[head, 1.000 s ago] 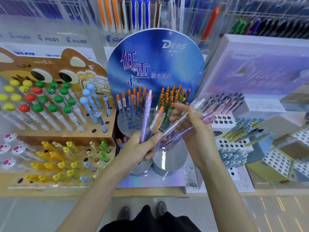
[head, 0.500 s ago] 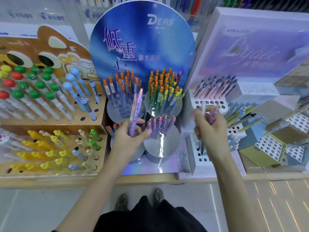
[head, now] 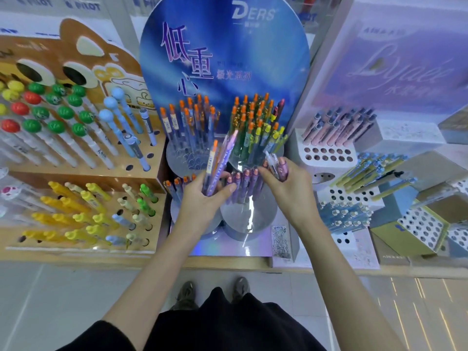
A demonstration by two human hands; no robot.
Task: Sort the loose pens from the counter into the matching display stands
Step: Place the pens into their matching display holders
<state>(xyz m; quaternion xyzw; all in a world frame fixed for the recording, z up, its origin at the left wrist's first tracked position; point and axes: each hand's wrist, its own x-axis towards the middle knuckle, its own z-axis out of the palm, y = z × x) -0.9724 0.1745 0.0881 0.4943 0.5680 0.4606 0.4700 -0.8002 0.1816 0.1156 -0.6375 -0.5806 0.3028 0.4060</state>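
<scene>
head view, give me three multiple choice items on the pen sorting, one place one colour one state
1. The right hand is at: A the brown animal stand; B the blue DERS stand; C the floor.
2. Caps on the back-cup pens of the DERS stand are mostly: A orange; B black; C white.
3. The left hand: A lies flat on the counter; B hangs empty; C grips a bundle of pens.
Answers: B, holding loose pens, it reaches the front cups below the blue board; A, orange tips fill both cups; C, it holds several upright pens.
</scene>
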